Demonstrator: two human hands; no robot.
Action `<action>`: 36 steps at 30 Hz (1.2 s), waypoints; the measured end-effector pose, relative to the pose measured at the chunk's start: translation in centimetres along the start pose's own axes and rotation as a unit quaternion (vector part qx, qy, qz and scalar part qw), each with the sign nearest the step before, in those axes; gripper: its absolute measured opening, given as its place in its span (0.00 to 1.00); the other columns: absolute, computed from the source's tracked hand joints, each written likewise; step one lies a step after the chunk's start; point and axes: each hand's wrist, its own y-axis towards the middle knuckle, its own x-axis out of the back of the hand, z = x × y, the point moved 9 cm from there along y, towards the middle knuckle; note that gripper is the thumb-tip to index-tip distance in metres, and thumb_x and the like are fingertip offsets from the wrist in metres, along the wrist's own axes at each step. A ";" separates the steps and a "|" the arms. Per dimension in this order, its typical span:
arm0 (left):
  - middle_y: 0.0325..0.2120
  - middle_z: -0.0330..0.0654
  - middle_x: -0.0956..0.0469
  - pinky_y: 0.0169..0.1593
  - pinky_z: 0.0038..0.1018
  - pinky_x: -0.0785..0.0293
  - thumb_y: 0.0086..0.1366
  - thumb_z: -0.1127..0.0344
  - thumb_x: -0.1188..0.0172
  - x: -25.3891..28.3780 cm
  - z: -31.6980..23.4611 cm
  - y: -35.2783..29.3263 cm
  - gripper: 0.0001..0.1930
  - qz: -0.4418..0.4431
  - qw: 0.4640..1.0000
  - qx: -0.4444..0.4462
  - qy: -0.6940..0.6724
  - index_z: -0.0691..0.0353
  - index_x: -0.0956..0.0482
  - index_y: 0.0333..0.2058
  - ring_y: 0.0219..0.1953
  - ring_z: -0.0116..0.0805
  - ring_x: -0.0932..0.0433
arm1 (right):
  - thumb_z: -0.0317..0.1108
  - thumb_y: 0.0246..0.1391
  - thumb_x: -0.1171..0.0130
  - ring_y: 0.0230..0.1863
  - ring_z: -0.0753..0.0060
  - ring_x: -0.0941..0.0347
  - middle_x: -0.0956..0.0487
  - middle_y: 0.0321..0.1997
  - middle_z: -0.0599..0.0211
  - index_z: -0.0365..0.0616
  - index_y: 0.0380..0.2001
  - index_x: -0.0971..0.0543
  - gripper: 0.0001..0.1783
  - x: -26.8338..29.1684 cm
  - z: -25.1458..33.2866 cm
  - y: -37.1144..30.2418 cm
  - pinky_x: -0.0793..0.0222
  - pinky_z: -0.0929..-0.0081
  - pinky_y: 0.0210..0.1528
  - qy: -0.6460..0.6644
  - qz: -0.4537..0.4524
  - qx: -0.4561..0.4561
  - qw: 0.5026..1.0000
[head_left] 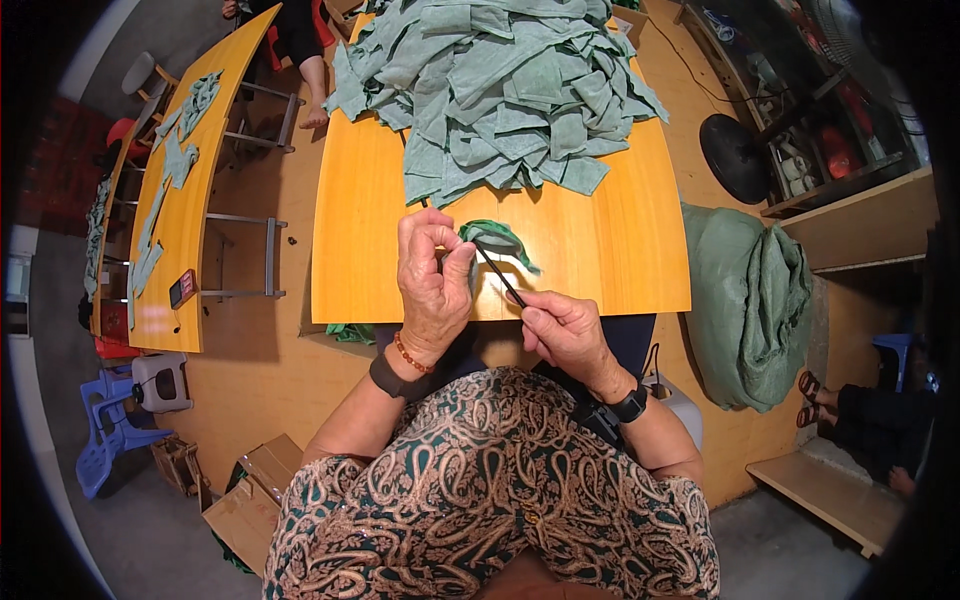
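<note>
A: What is on the far left?

B: A long second worktop (215, 110) with flat green cloth pieces (180, 150) on it. Below it stand a blue plastic chair (105, 425) and open cardboard boxes (245, 495). I cannot see what is in the boxes.

A: And the hands?

B: The left hand (432, 280) is up over the front edge of the yellow worktop (360, 250). Its fingers are pinched together on a small green cloth piece (492, 240). The right hand (565, 328) is just beside it, with its fingers closed on a thin dark stick (500, 278). The tip of the stick is touching the cloth.

A: What could go wrong?

B: I think the stick could slip and poke the left thumb, because it points right at it. The cloth could also drop if the pinch gets loose.

A: What is behind?

B: A big pile of green cloth (500, 90) at the back of the yellow worktop. It hangs over the edges, so some could slide off.

A: And on the right?

B: A big green sack (750, 300) sits on the floor. It looks stuffed, but I cannot tell with what.
</note>
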 end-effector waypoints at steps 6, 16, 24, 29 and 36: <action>0.28 0.35 0.33 0.34 0.20 0.34 0.67 0.73 0.43 -1.0 2.0 -2.0 0.06 -0.011 0.985 0.122 -0.120 0.63 0.32 0.34 0.29 0.25 0.33 | 0.29 0.65 0.48 0.17 0.90 0.37 0.24 0.21 0.75 0.37 0.53 0.23 0.16 -1.1 0.4 0.9 0.43 0.89 0.18 0.011 0.010 0.011 1.000; 0.35 0.39 0.31 0.44 0.22 0.32 0.68 0.76 0.46 0.4 -0.4 -0.4 0.04 -0.043 0.998 0.037 -0.037 0.64 0.32 0.37 0.38 0.25 0.32 | 0.34 0.67 0.50 0.12 0.89 0.40 0.25 0.20 0.74 0.38 0.53 0.24 0.17 -2.0 0.0 0.8 0.45 0.88 0.14 0.094 0.036 -0.059 0.993; 0.34 0.38 0.28 0.42 0.20 0.30 0.67 0.77 0.45 0.5 3.8 -1.3 0.05 -0.085 0.957 0.179 -0.211 0.64 0.33 0.37 0.35 0.22 0.30 | 0.32 0.66 0.49 0.14 0.90 0.37 0.25 0.20 0.75 0.37 0.51 0.23 0.15 -1.5 0.2 0.7 0.44 0.89 0.16 -0.003 0.015 -0.044 0.999; 0.34 0.35 0.29 0.44 0.16 0.32 0.66 0.79 0.46 0.3 7.2 -1.2 0.06 -0.071 0.908 0.241 -0.335 0.61 0.32 0.37 0.35 0.18 0.31 | 0.31 0.65 0.49 0.16 0.90 0.35 0.23 0.20 0.73 0.36 0.50 0.21 0.14 -1.3 1.8 -1.5 0.41 0.89 0.17 -0.116 0.047 -0.034 0.991; 0.38 0.38 0.25 0.48 0.24 0.25 0.65 0.80 0.46 -0.9 7.2 -1.4 0.09 0.018 0.823 0.299 -0.483 0.60 0.31 0.41 0.41 0.24 0.24 | 0.29 0.65 0.49 0.12 0.90 0.40 0.25 0.19 0.71 0.38 0.52 0.22 0.15 2.7 4.3 -3.0 0.47 0.89 0.13 0.037 0.013 -0.058 0.998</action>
